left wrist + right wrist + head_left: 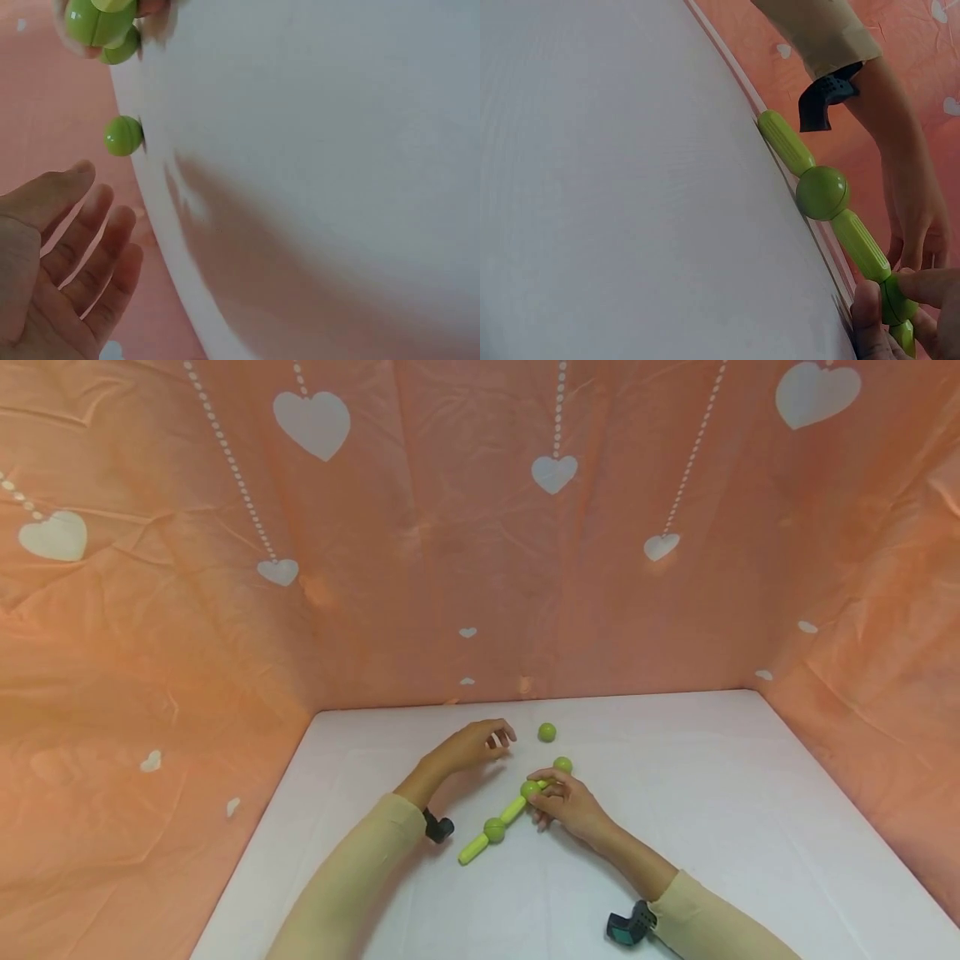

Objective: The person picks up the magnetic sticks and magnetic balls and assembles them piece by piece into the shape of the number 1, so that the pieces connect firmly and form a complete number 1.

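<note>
My right hand [572, 807] pinches a green ball [898, 300] between thumb and fingers. That ball is part of a chain of balls and ribbed light-green rods. Towards me, a rod [513, 811] joins it to another ball [494, 829], and an end rod [472, 850] sticks out beyond. At the far end of the chain is a further ball [562, 765], with the piece before it partly behind my fingers. My left hand [472, 745] hovers over the table, holding nothing, its fingers apart and loosely bent. Near its fingertips a loose green ball [123, 136] rests on the table.
A white table [720, 793] lies beneath both hands. Orange cloth [480, 560] with pale hearts rises behind it and on both sides. Dark wrist straps [632, 924] with small devices sit by the sleeves.
</note>
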Demonstrator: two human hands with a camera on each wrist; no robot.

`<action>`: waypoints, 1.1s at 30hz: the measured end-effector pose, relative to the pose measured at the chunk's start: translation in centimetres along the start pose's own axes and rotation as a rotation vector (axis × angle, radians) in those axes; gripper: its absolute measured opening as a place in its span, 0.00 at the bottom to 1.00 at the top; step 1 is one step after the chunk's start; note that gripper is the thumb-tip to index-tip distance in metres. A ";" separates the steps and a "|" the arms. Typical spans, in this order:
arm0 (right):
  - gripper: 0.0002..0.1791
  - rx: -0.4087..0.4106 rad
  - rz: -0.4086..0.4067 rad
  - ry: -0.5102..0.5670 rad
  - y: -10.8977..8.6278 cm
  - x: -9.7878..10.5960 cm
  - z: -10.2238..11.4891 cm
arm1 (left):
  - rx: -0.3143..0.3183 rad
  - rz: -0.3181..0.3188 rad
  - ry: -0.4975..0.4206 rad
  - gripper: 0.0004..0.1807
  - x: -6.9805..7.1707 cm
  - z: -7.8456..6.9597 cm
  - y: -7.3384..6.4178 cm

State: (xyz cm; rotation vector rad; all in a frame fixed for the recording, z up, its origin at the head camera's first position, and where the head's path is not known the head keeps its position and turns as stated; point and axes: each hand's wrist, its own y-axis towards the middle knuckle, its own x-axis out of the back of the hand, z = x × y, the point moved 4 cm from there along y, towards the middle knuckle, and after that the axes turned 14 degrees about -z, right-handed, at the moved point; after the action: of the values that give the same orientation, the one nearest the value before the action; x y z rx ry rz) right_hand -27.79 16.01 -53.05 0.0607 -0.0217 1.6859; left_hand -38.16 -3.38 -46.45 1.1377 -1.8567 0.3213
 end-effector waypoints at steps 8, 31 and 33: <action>0.24 -0.001 0.004 0.017 -0.1 0.0 0.1 | 0.039 -0.028 0.017 0.14 -0.6 0.5 1.7; 0.23 0.021 0.012 0.000 -0.2 0.1 0.6 | -0.007 0.050 0.186 0.23 -2.8 -0.7 5.8; 0.23 0.017 0.014 -0.005 -0.2 0.1 0.5 | -0.021 0.056 0.217 0.23 -3.0 -0.9 6.0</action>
State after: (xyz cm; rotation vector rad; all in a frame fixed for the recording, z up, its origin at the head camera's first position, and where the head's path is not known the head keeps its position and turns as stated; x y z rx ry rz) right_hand -27.56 16.14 -52.52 0.0779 -0.0115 1.7002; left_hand -42.05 2.17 -47.01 0.9970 -1.6983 0.4388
